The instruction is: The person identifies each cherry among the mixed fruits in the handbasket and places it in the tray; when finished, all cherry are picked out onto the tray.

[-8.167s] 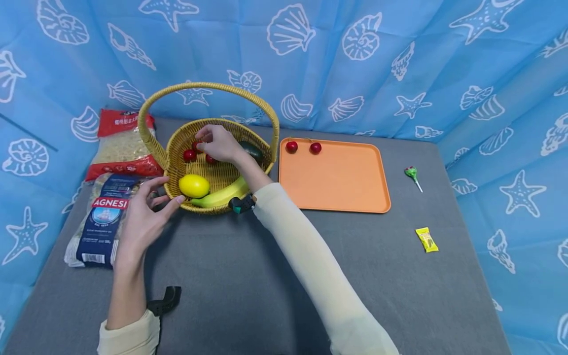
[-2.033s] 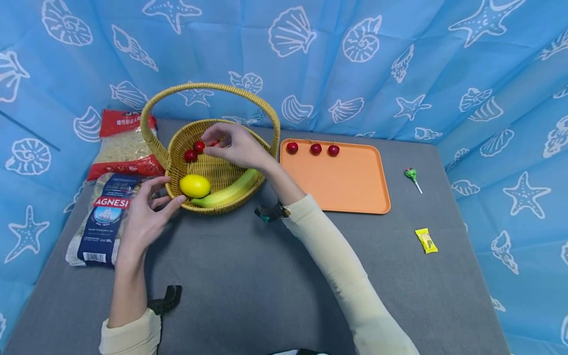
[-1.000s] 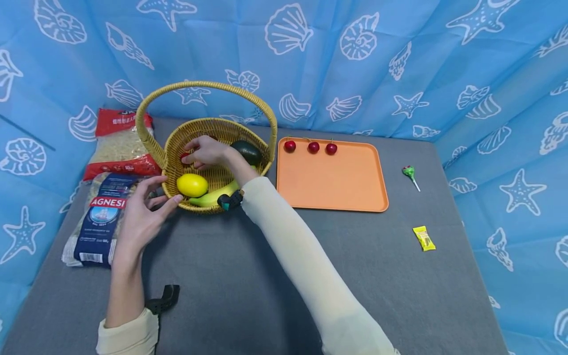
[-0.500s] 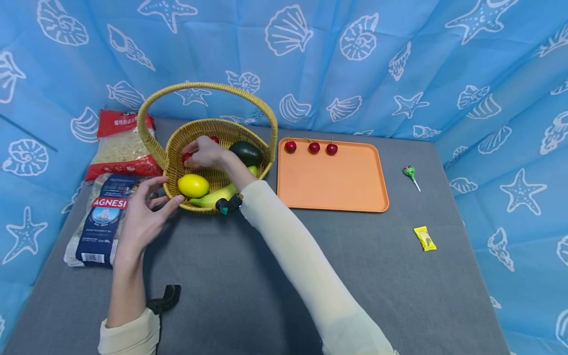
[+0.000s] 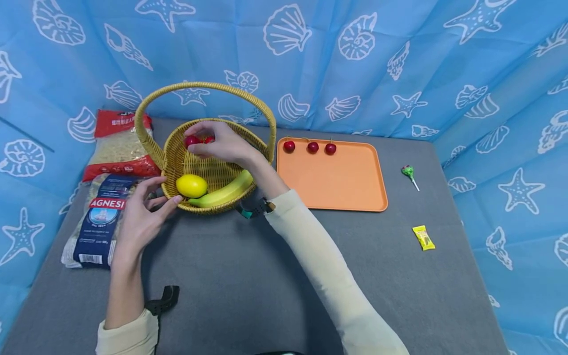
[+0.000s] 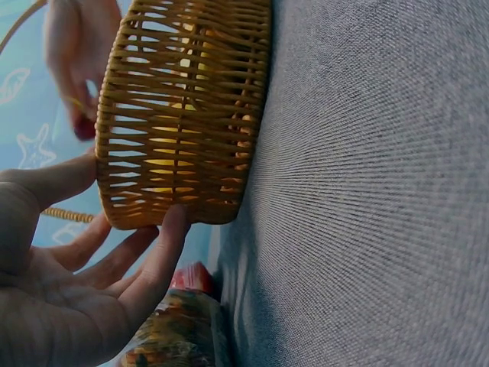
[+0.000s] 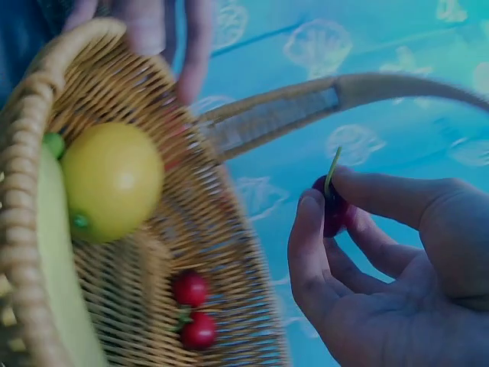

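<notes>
My right hand (image 5: 226,143) pinches a dark red cherry (image 7: 334,218) by thumb and fingertips, its green stem up, above the wicker basket (image 5: 217,172). Two more cherries (image 7: 195,310) lie inside the basket in the right wrist view. With thumb and fingers my left hand (image 5: 144,212) holds the basket's left side at the rim; in the left wrist view the fingers touch its outer wall. A yellow lemon (image 5: 192,186) and a banana (image 5: 226,191) lie at the basket's near side. Three cherries (image 5: 312,147) sit along the back of the orange tray (image 5: 333,182).
Left of the basket lie a blue AGNESI pasta bag (image 5: 104,217) and a red-and-clear pasta bag (image 5: 120,143). Right of the tray are a green lollipop (image 5: 409,172) and a yellow wrapped candy (image 5: 423,237). The tall basket handle (image 5: 206,85) arches over the basket.
A third cherry came onto the tray after the earliest frame. Since half a second ago, my right hand has risen from inside the basket with a cherry. My left hand has stayed put.
</notes>
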The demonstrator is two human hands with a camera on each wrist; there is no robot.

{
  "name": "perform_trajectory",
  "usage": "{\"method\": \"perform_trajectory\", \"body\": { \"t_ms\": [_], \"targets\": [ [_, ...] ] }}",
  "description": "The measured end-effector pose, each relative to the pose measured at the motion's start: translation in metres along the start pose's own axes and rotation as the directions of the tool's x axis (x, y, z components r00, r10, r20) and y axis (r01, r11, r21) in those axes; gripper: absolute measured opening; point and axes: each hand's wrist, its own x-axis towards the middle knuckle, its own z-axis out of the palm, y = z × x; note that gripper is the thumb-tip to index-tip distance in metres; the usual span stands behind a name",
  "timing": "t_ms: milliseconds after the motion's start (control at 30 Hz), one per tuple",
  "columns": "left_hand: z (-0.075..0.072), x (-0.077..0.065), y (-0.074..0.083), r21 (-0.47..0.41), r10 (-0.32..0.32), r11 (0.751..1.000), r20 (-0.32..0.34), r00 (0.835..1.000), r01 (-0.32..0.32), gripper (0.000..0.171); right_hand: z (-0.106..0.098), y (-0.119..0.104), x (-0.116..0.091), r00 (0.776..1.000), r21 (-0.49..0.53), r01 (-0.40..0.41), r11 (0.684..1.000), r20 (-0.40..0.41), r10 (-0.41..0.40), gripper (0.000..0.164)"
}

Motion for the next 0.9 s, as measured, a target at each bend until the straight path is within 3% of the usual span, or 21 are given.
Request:
{"method": "perform_trajectory", "body": {
  "t_ms": [167,300,533,800,900],
  "targets": [
    [-0.001,0.0,0.0,-0.003,-0.001,1.0,0.0,1.0,0.001,0.071,-0.012,-0.015,-0.029,0.991,-0.05,0.132,0.99,0.01,-0.132,0.037],
    [-0.001,0.001,-0.001,-0.007,0.0,1.0,-0.001,1.0,0.0,0.071,-0.025,-0.021,-0.059,0.974,-0.028,0.226,0.974,0.0,-0.226,0.035],
    [-0.001,0.0,-0.001,-0.002,0.002,1.0,-0.01,1.0,-0.002,0.07,-0.047,-0.021,-0.116,0.953,0.029,0.303,0.953,-0.04,-0.302,0.035],
    [-0.001,0.0,0.0,0.001,0.002,1.0,-0.017,1.0,-0.002,0.071,-0.072,-0.007,-0.158,0.904,0.019,0.405,0.914,-0.161,-0.397,0.029],
    [0.001,0.0,-0.001,-0.002,0.0,1.0,-0.017,1.0,0.0,0.07,-0.082,0.004,-0.167,0.89,0.01,0.402,0.916,-0.238,-0.388,0.029]
  ]
}}
